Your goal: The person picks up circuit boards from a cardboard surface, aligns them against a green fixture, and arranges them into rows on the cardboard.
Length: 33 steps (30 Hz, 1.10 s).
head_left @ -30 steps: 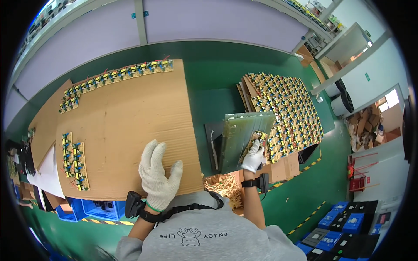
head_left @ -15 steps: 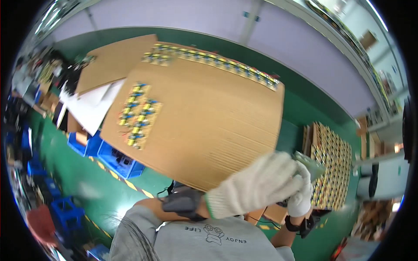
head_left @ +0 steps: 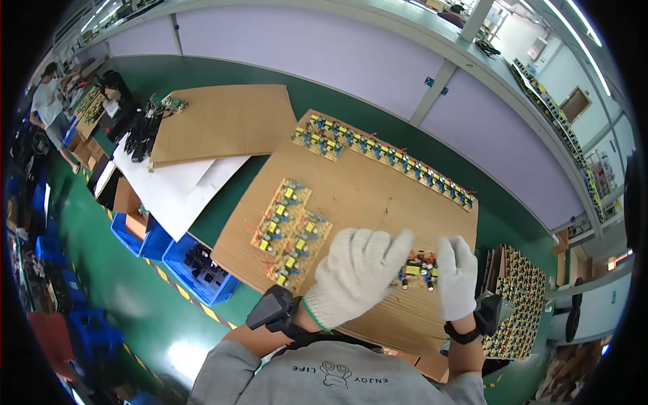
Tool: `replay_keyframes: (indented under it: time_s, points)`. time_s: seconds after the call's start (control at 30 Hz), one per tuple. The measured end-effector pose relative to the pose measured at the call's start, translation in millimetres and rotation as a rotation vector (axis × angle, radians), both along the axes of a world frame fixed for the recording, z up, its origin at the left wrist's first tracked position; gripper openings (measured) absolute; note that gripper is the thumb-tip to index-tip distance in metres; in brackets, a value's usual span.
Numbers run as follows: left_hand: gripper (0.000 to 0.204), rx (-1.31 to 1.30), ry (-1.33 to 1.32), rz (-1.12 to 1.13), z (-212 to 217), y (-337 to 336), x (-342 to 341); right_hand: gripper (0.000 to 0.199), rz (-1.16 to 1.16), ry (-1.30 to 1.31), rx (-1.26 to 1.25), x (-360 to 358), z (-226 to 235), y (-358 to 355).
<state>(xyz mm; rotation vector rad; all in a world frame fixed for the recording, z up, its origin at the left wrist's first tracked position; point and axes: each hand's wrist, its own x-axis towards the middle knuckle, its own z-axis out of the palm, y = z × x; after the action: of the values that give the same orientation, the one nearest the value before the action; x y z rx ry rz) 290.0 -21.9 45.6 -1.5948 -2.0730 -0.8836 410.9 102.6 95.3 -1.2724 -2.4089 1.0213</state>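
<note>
Cardboard point(head_left: 364, 199) lies beneath 2 gloved hands point(head_left: 358, 270) point(head_left: 457, 280) flanking a circuit board point(head_left: 419, 270).

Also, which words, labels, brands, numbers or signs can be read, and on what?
Grey sweatshirt: dark lettering, upside down, flanking a cartoon outline; legible, but I won't copy it.
Circuit board between left hand and right hand: any markings too small to read.
Elsewhere: I can make out no text.
</note>
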Motion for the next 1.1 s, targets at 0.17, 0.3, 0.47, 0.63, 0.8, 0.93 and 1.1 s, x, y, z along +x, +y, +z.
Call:
replay_keyframes:
  time_s: [0.17, 0.3, 0.47, 0.63, 0.8, 0.93, 1.1]
  points:
    - [0.058, -0.034, -0.34, -0.047, -4, -28, -51, 0.023, 0.022, 0.528, -0.153, -54, -41, -9]
    - [0.058, -0.041, -0.345, 0.029, -5, -47, -79, 0.028, 0.265, 0.354, -0.076, -86, -53, 5]
    - [0.056, -0.035, -0.533, 0.061, -10, -62, -109, 0.035, 0.499, 0.233, 0.452, -134, -67, 5]
    - [0.056, -0.219, -0.612, 0.123, -22, -82, -137, 0.026, 0.047, 0.324, -0.154, -194, -86, 18]
    - [0.06, -0.11, -0.558, 0.164, -49, -79, -156, 0.018, 0.292, -0.066, 0.695, -196, -117, 55]
    - [0.059, -0.136, -0.595, 0.178, -67, -79, -162, 0.027, 0.283, -0.108, 0.673, -190, -92, 57]
    - [0.062, -0.126, -0.55, 0.199, -74, -80, -161, 0.068, 0.508, -0.12, 0.56, -178, -100, 62]
